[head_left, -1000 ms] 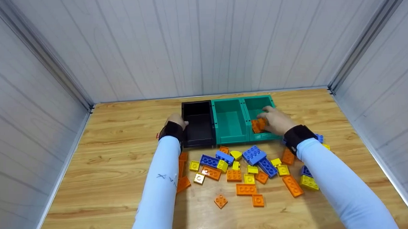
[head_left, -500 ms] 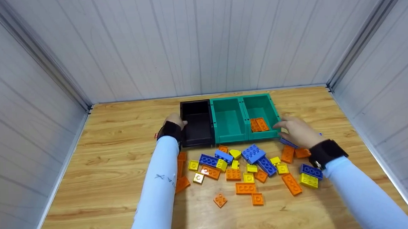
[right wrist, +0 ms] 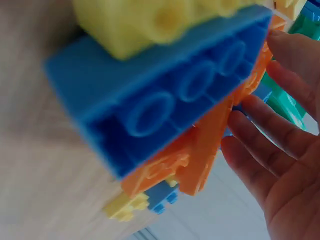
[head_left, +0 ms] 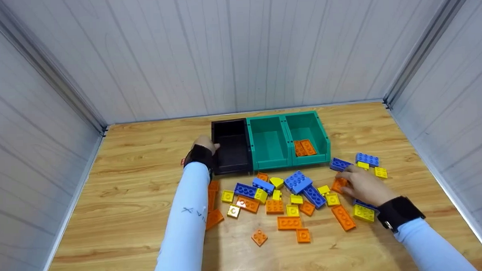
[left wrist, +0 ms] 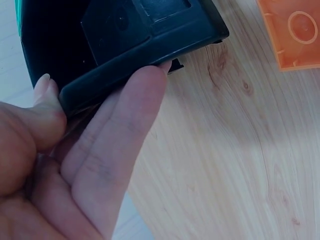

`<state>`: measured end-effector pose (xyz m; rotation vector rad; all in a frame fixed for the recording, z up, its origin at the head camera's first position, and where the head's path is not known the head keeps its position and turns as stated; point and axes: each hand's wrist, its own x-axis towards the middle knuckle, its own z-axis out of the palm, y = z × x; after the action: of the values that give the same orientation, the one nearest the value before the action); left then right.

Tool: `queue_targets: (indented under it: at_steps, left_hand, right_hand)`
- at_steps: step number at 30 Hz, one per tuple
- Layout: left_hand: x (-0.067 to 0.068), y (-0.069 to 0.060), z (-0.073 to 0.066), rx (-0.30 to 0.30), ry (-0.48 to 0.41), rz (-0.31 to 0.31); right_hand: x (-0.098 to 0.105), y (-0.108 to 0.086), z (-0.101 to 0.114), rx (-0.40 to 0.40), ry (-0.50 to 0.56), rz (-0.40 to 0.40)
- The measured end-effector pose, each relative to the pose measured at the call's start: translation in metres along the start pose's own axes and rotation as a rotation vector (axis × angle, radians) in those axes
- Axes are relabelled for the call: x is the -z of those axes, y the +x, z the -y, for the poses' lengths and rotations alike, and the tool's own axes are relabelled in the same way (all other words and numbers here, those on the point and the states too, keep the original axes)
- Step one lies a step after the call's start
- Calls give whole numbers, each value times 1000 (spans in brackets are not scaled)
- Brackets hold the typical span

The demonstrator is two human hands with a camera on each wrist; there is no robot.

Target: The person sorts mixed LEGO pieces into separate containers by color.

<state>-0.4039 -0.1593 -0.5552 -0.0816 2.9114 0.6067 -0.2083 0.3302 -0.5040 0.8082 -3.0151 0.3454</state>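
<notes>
My left hand (head_left: 205,143) holds the left wall of a black bin (head_left: 231,168). In the left wrist view, the thumb lies at the bin's rim (left wrist: 115,75) and straight fingers lie along its outside. My right hand (head_left: 365,185) is over the right part of the brick pile, its fingers at an orange brick (head_left: 338,184). The right wrist view shows those fingers (right wrist: 265,150) fairly straight beside orange bricks, with a blue brick (right wrist: 165,95) and a yellow brick (right wrist: 145,25) in front. Whether they touch the orange brick is hard to tell.
Two green bins (head_left: 268,165) stand joined to the black one; the right green bin (head_left: 312,160) holds two orange bricks (head_left: 304,147). Orange, yellow and blue bricks (head_left: 298,182) lie scattered before the bins. Pale panel walls (head_left: 230,51) enclose the table (head_left: 140,235).
My right hand has left the right green bin, where two orange bricks now lie, and moved right and down to the loose bricks. The left hand stays at the black bin.
</notes>
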Motion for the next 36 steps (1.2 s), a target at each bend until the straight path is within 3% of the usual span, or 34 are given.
queue_targets:
  at_steps: [2, 4, 5, 7, 9, 10, 12, 14, 15, 18, 19, 21, 22, 24, 27, 31, 32, 36]
  left_hand:
    - [14, -17, -10, 14, -26, 26]
    - [32, -42, -24, 28, -46, 25]
    - [45, -56, -35, 62, -51, 64]
    - [57, -74, -44, 75, -62, 63]
    - [53, -73, -42, 80, -54, 36]
    - [50, -70, -39, 74, -51, 28]
    - [31, -48, -23, 38, -38, -19]
    - [17, -27, -10, 50, -42, 16]
    - [16, -22, -6, 44, -40, 42]
    - [-12, 8, 18, -17, -18, -38]
    - [-11, 11, 18, 4, -31, 1]
    - [-25, 23, 26, -29, -1, -61]
    - [-28, 27, 27, -25, -1, -57]
    - [-28, 25, 26, -31, 7, -71]
    - [-1, -7, 2, 11, -14, -21]
    - [55, -76, -46, 89, -80, 67]
    - [66, -92, -55, 82, -86, 58]
    - [76, -112, -65, 52, -80, 25]
  right_hand:
    - [-3, -2, 0, -14, 1, -8]
    - [-5, -3, 1, -19, 0, -13]
    - [-5, -3, 2, -21, -2, -16]
    - [-7, -2, 3, -24, -4, -19]
    - [-8, -1, 4, -31, 0, -18]
    - [-9, -1, 5, -37, 6, -13]
    - [-10, 0, 5, -54, 22, 1]
    - [-11, 0, 5, -66, 40, 14]
    - [-10, 1, 6, -68, 47, 22]
    - [-7, 1, 7, -70, 62, 42]
    - [-5, 2, 7, -68, 66, 48]
    - [0, 2, 9, -61, 76, 59]
    - [2, 3, 9, -56, 84, 63]
    - [8, 6, 12, -43, 96, 64]
    - [18, 13, 16, -13, 117, 50]
    - [31, 28, 23, 4, 136, 20]
    - [34, 33, 24, 7, 137, 14]
    - [43, 52, 29, -10, 130, 15]
